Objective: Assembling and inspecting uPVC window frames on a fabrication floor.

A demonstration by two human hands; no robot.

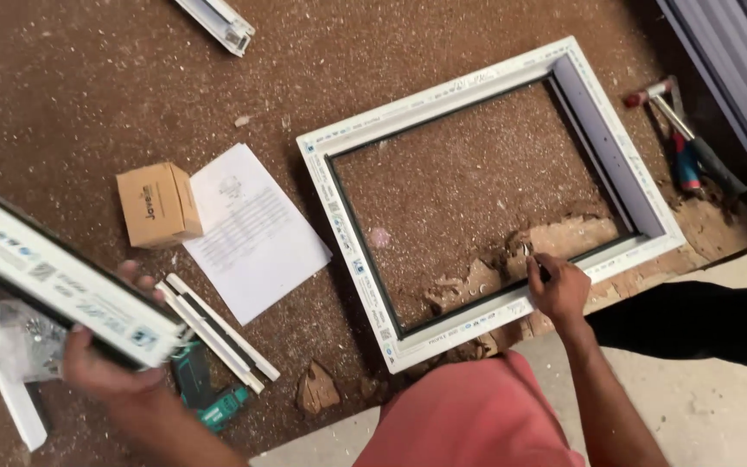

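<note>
White rectangular plastic window frame [488, 199], lined with a dark inner seal, is seen in the head view lying flat on the brown, sawdust-strewn floor [88, 95], its long axis running from lower left to upper right. The right hand [557, 287] is laid on the frame's near rail, fingers pinched closed around a small object that cannot be identified, and it is by far the nearer hand to the frame. The left hand [107, 363] is kept well apart at the left edge, closed around the end of a long white plastic profile bar [62, 281] that is held above the floor and slanted toward the upper left. Just beside that hand, two short white strips [218, 333] and a green power tool [209, 398] are seen on the floor. Between the bar and the frame lie a small brown cardboard box [159, 204] and a white printed sheet of paper [252, 232]. A hammer with a red and blue handle [680, 143] rests beyond the frame's right end.
</note>
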